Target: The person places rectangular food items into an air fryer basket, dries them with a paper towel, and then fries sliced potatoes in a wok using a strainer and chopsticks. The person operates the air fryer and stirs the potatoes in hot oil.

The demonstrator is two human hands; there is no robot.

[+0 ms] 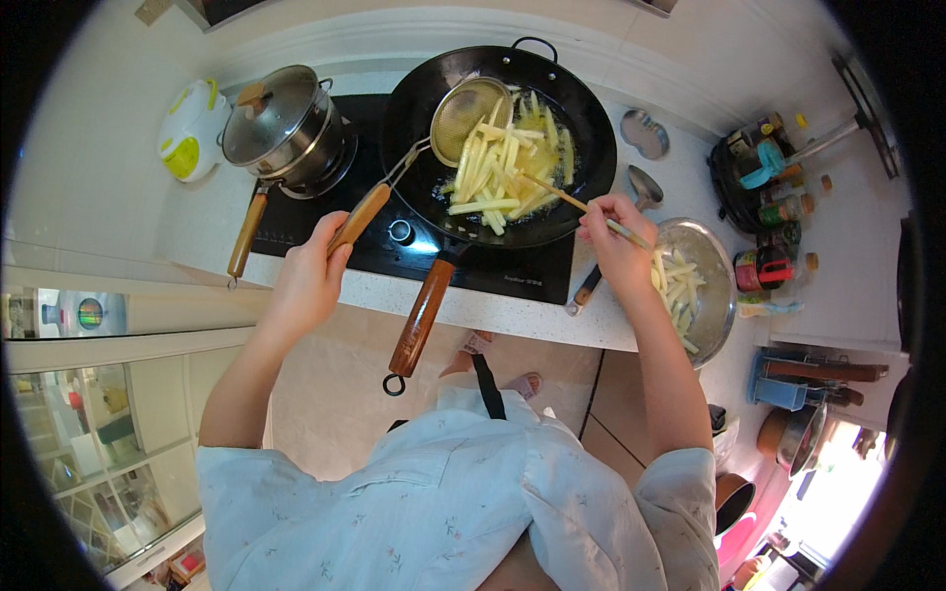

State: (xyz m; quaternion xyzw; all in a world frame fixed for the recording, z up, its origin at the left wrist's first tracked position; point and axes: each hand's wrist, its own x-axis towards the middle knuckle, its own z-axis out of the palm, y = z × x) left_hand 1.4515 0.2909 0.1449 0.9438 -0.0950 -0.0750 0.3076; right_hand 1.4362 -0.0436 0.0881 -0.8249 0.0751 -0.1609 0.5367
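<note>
My left hand [314,270] grips the wooden handle of a wire mesh skimmer [467,122]. The skimmer's bowl is tilted inside a black wok [421,188], beside a heap of pale potato strips [484,170]. Oil with bubbles shows around the strips on the wok's floor. Between the fingers of my right hand [617,236] are chopsticks [565,196], their tips touching the strips. The wok's brown wooden handle [423,318] points towards me over the counter edge. More pale strips [678,284] lie in a steel bowl [720,310] under and right of my right forearm.
A lidded steel saucepan [295,159] sits on the black cooktop [355,258] at left, its handle jutting over the edge. Right of the wok lie a ladle [644,185] and a small metal dish [644,133]. Several bottles [783,210] stand along the right wall.
</note>
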